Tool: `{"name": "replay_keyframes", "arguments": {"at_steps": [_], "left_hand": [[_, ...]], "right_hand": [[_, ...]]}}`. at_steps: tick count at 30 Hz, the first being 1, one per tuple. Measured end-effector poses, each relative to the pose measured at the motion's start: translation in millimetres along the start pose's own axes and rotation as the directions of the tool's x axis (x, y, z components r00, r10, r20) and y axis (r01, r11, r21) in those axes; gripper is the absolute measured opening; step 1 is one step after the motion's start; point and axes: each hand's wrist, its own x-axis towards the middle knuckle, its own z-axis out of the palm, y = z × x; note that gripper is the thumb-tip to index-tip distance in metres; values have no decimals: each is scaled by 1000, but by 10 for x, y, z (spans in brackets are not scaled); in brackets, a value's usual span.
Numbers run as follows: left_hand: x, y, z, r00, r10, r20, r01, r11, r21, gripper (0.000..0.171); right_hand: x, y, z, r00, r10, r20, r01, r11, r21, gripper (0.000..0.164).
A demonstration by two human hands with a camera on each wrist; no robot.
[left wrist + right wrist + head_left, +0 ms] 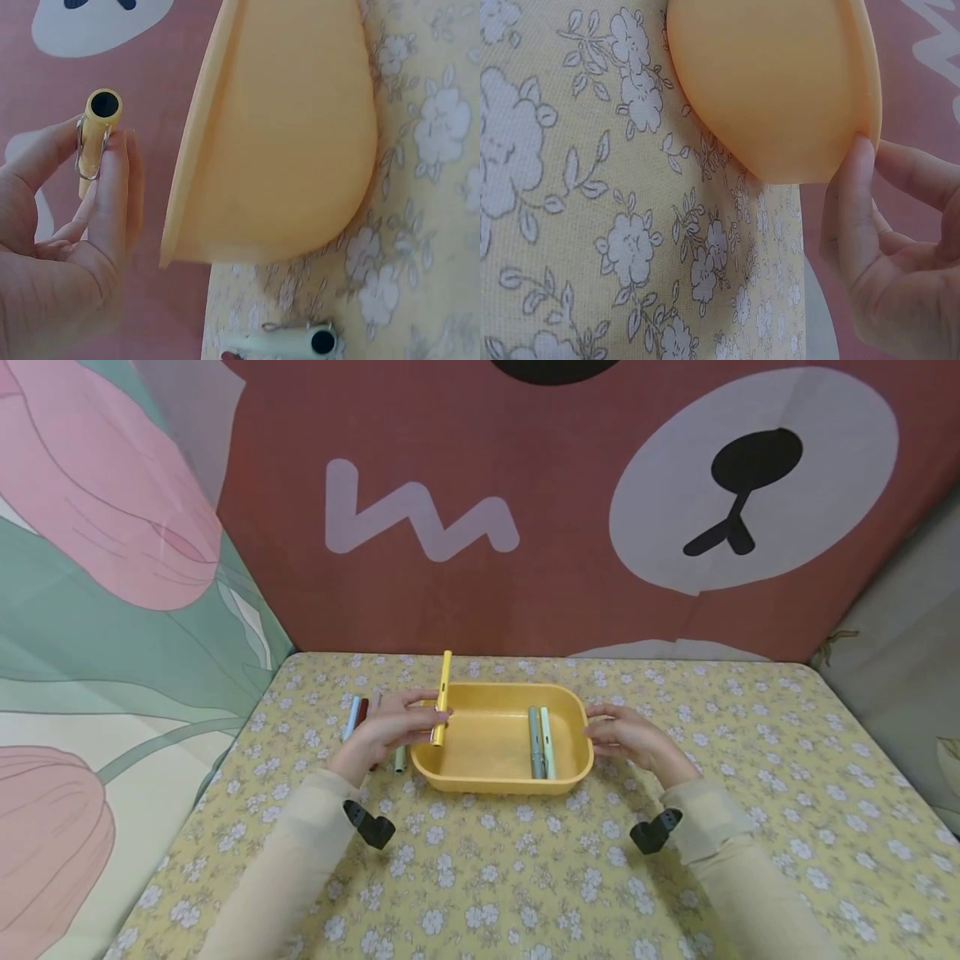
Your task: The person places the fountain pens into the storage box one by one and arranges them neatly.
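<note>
My left hand (390, 727) pinches a yellow pen (444, 693) with a metal wire clip between thumb and fingers, above the left end of a yellow tray (480, 785). In the left wrist view the pen (94, 139) points its black end at the camera. My right hand (633, 739) grips the tray's right rim; the right wrist view has its thumb (859, 169) against the outer wall. Inside the tray, towards the right, a grey-green pen (536, 743) and a pale mint pen (548, 743) lie side by side.
Left of the tray lie a light blue pen (352, 718), a dark red pen (362, 711) and a pale green pen (400, 760), partly hidden by my left hand. A flowered cloth (487, 877) covers the table. A printed red-brown backdrop (555, 593) stands behind it.
</note>
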Motion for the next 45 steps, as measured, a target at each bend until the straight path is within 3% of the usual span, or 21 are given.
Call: {"name": "replay_keyframes", "arguments": {"at_steps": [20, 30, 45], "left_hand": [[186, -37, 417, 998, -2, 69, -4, 997, 83, 55], [293, -57, 652, 998, -55, 43, 53, 997, 61, 54], [396, -118, 844, 996, -91, 9, 91, 994, 55, 50]], "right_hand": [[5, 0, -4, 1000, 15, -5, -15, 1000, 6, 57], [-6, -8, -2, 1000, 4, -1, -4, 1000, -4, 58], [5, 1, -13, 1000, -2, 4, 3, 1000, -11, 58]]}}
